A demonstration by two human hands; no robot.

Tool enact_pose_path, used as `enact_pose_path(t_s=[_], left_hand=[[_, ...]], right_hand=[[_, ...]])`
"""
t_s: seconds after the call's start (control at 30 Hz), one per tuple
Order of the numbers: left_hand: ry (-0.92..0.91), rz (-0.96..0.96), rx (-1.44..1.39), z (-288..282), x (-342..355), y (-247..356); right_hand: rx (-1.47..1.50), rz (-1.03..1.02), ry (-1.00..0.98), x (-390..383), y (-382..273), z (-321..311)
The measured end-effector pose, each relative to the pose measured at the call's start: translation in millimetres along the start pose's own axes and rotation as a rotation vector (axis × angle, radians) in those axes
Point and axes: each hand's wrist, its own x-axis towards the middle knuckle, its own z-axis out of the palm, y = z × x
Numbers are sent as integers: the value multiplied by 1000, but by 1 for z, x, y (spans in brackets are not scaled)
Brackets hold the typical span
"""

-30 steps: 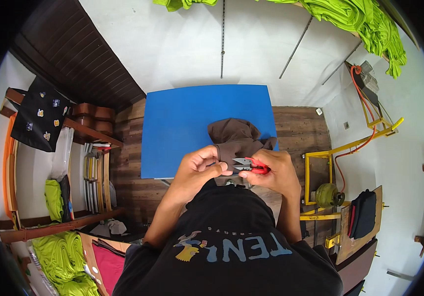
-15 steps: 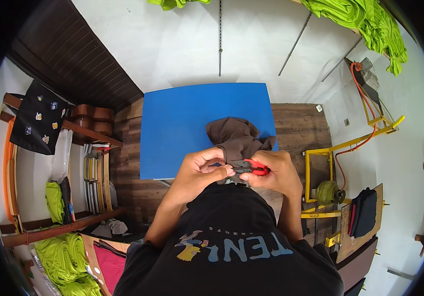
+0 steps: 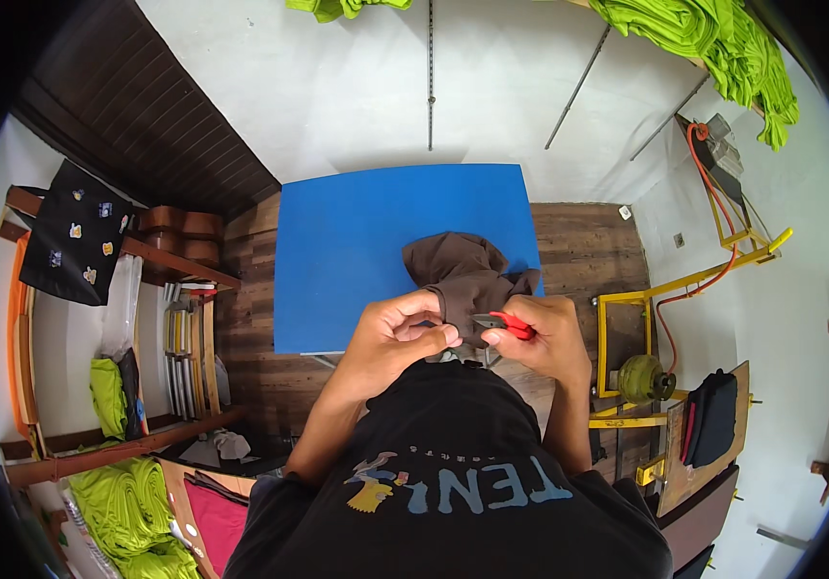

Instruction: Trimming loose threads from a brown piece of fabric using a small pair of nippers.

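1. I count one brown cloth and one pair of red snips.
2. Left of the blue table, a wooden rack holds frames.
3. The cloth runs off the table's near edge toward the person; the left hand pinches it.
4. The right hand grips the snips, tips leftward.

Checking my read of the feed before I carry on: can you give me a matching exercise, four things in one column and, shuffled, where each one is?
Things:
1. red-handled snips
2. brown cloth
3. round green tank
4. black bag

Places:
A. hanging at the left side of the view
B. partly on the blue table, edge held by the left hand
C. beside the yellow frame
D. in the grip of the right hand

Pairs: 1-D, 2-B, 3-C, 4-A
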Motion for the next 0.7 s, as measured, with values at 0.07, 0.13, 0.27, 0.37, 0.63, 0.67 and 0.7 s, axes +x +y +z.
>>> enact_pose_path(t_s=[0.07, 0.13, 0.27, 0.37, 0.63, 0.67, 0.7], left_hand=[[-2, -1, -12, -1, 2, 0], [-4, -2, -25, -2, 3, -1], [-16, 5, -29, -6, 5, -6], [-20, 14, -29, -4, 8, -5], [-14, 4, -22, 2, 17, -6], [-15, -11, -22, 4, 18, -6], [-15, -26, -22, 5, 20, -5]], right_hand=[[19, 36, 1, 0, 0, -3], [19, 18, -1, 3, -1, -5], [-6, -24, -16, 6, 2, -4], [4, -33, -9, 7, 4, -3], [-32, -17, 20, 6, 15, -13], [-34, -26, 45, 6, 17, -15], [-34, -26, 46, 6, 17, -16]])
